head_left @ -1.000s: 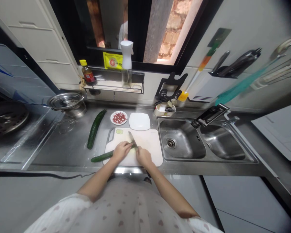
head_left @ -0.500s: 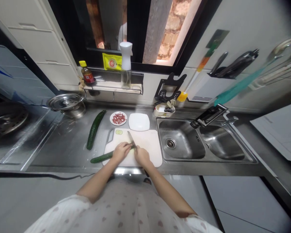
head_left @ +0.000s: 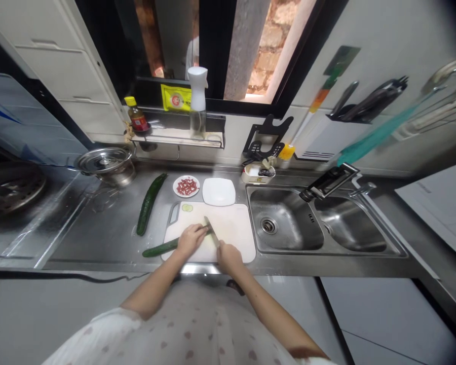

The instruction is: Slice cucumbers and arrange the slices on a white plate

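A white cutting board (head_left: 231,223) lies on the steel counter in front of me. Across its left edge rests a dark green cucumber (head_left: 161,248), and my left hand (head_left: 190,238) is closed over its right end, pinning it down. My right hand (head_left: 228,256) grips the handle of a knife (head_left: 212,232) whose blade meets the cucumber just right of my left fingers. One cucumber slice (head_left: 187,207) sits at the board's far left corner.
A second whole cucumber (head_left: 149,203) lies to the left on the counter. Behind the board stand a small plate of red bits (head_left: 186,186) and a white square plate (head_left: 219,191). The sink (head_left: 285,223) is to the right, a lidded steel pot (head_left: 105,163) at far left.
My right hand has drawn the knife back toward me and slightly right. The left hand stays on the cucumber.
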Tool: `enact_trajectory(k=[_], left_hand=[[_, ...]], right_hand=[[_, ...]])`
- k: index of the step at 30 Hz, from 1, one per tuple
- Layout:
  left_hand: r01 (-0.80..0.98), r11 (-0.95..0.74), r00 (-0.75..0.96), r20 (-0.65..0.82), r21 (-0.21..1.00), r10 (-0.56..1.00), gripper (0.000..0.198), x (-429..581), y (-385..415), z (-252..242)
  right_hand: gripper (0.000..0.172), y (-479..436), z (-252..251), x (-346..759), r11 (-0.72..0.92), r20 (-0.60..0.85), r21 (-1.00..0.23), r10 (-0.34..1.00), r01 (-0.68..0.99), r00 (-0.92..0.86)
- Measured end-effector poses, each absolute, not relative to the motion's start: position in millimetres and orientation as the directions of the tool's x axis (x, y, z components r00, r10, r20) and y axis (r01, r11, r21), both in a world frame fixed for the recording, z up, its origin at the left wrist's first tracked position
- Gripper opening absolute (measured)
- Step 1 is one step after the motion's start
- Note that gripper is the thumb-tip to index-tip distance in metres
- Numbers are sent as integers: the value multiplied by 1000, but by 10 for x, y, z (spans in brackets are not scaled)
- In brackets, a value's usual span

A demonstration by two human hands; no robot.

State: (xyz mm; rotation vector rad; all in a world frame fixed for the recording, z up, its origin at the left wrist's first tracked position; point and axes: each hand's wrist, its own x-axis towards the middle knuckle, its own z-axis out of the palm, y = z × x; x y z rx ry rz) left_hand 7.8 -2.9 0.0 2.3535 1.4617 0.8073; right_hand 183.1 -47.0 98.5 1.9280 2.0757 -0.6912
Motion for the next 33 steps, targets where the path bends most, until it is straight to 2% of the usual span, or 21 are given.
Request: enact_trajectory(k=[15,28,33], left_hand=[[746,-485,348,354,457,868,23,89,11,5],[748,-494,368,343,443,864,24,74,11,-16],[748,-498,367,351,440,862,24,78,11,-19]], right_hand=[[33,-286,1049,1737,37,-465,-191,877,981,-124],[35,-14,995,1591,27,-419,-259,898,966,-138],[35,-126,991,1644,39,-419,-237,897,971,-138]])
